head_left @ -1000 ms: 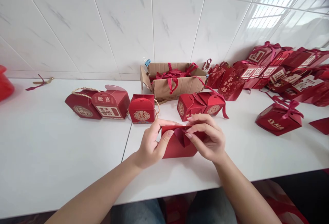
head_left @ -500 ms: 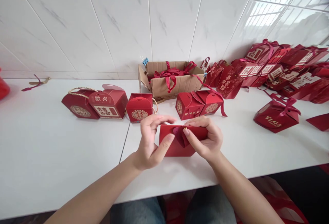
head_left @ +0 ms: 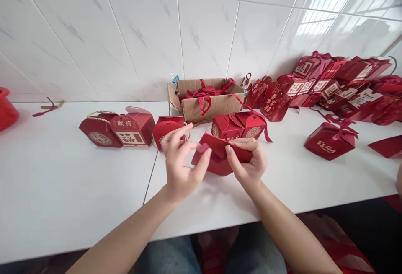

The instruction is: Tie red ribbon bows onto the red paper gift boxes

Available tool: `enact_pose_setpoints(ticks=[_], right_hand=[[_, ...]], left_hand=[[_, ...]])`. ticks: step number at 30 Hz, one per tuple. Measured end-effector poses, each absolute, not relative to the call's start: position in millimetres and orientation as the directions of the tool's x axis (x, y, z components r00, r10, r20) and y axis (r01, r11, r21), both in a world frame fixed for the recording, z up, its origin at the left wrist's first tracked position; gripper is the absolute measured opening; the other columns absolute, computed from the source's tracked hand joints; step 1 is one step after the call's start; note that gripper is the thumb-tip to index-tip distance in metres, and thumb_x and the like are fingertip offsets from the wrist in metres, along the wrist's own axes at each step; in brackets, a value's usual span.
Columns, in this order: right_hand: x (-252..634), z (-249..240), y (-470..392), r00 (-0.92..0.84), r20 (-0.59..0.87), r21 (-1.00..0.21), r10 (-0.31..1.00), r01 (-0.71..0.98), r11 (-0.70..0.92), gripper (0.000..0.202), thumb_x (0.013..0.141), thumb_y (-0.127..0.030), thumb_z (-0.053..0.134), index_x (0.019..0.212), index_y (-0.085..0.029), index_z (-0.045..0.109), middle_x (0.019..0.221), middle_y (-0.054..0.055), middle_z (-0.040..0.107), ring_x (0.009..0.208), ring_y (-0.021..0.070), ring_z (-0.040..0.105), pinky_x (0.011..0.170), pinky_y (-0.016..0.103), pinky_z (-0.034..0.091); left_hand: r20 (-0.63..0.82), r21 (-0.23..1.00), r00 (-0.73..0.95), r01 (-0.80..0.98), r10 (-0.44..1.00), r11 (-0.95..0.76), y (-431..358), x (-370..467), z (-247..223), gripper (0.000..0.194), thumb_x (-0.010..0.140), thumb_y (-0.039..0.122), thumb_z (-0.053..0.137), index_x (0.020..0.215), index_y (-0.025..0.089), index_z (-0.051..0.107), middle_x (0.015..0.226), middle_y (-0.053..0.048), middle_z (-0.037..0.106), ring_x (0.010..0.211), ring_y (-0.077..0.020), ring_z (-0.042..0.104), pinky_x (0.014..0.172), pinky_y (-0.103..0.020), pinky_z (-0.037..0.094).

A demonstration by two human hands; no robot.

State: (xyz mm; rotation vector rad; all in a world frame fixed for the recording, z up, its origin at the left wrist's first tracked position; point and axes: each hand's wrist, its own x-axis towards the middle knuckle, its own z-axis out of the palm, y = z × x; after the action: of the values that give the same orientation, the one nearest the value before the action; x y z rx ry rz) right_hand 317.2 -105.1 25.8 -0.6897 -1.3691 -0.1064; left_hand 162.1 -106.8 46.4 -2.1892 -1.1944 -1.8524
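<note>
One red box (head_left: 220,166), tilted over table (head_left: 94,202), long axis roughly left-right. Right hand (head_left: 251,166) nearer gold stud (head_left: 229,146), fingers pinching box's top edge there. Left hand (head_left: 182,167) pinches blurred magenta ribbon (head_left: 204,147), left of stud.

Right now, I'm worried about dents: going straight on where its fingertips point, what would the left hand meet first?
Probably the red box held by the right hand, just past the magenta ribbon at the left hand; depth is unclear.
</note>
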Motion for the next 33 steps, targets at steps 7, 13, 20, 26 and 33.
enact_pose_setpoints(ticks=[7, 13, 20, 26, 33], right_hand=[[316, 29, -109, 0.111, 0.95, -0.312, 0.292, 0.419, 0.853, 0.025, 0.074, -0.007, 0.066, 0.09, -0.022, 0.053, 0.076, 0.002, 0.064, 0.068, 0.0173, 0.066, 0.056, 0.031, 0.056], [314, 27, -111, 0.055, 0.964, -0.259, 0.26, 0.421, 0.869, 0.026, 0.075, -0.009, 0.066, 0.093, -0.022, 0.052, 0.076, 0.001, 0.063, 0.066, 0.017, 0.067, 0.055, 0.029, 0.057], [314, 28, -111, 0.032, 0.978, -0.2, 0.206, 0.408, 0.891, 0.027, 0.074, -0.008, 0.066, 0.094, -0.021, 0.053, 0.074, 0.002, 0.062, 0.066, 0.0168, 0.066, 0.054, 0.029, 0.057], [313, 26, -111, 0.021, 0.977, -0.204, 0.212, 0.376, 0.904, 0.027, 0.075, -0.008, 0.066, 0.095, -0.022, 0.054, 0.076, 0.002, 0.063, 0.066, 0.0173, 0.066, 0.055, 0.03, 0.058], [316, 25, -111, -0.05, 0.981, -0.169, 0.19, 0.282, 0.945, 0.032, 0.073, -0.005, 0.066, 0.099, -0.02, 0.055, 0.078, 0.004, 0.063, 0.067, 0.0179, 0.065, 0.056, 0.032, 0.058]], left_hand=[[0.677, 0.736, -0.222, 0.197, 0.701, -0.648, -102, 133, 77, 0.011, 0.081, 0.014, 0.058, 0.072, 0.021, 0.056, 0.089, -0.003, 0.067, 0.08, -0.0172, 0.06, 0.067, -0.032, 0.048], [0.452, 0.878, 0.0, -0.179, 0.892, -0.444, -96, 134, 109, 0.017, 0.078, 0.015, 0.062, 0.066, 0.019, 0.05, 0.066, 0.002, 0.064, 0.049, -0.0088, 0.053, 0.04, -0.021, 0.04], [0.448, 0.89, 0.106, -0.15, 0.888, -0.432, -96, 123, 127, 0.024, 0.066, 0.029, 0.081, 0.064, 0.017, 0.06, 0.059, 0.001, 0.063, 0.045, -0.0079, 0.055, 0.04, -0.019, 0.049], [0.623, 0.782, 0.049, -0.018, 0.781, -0.623, -107, 128, 125, 0.006, 0.077, 0.023, 0.072, 0.08, 0.018, 0.069, 0.074, -0.002, 0.071, 0.055, -0.011, 0.063, 0.048, -0.023, 0.056], [0.895, 0.309, 0.191, 0.387, 0.403, -0.869, -79, 120, 103, 0.034, 0.082, 0.008, 0.061, 0.108, 0.028, 0.069, 0.104, 0.0, 0.073, 0.084, -0.0138, 0.07, 0.075, -0.027, 0.061]])
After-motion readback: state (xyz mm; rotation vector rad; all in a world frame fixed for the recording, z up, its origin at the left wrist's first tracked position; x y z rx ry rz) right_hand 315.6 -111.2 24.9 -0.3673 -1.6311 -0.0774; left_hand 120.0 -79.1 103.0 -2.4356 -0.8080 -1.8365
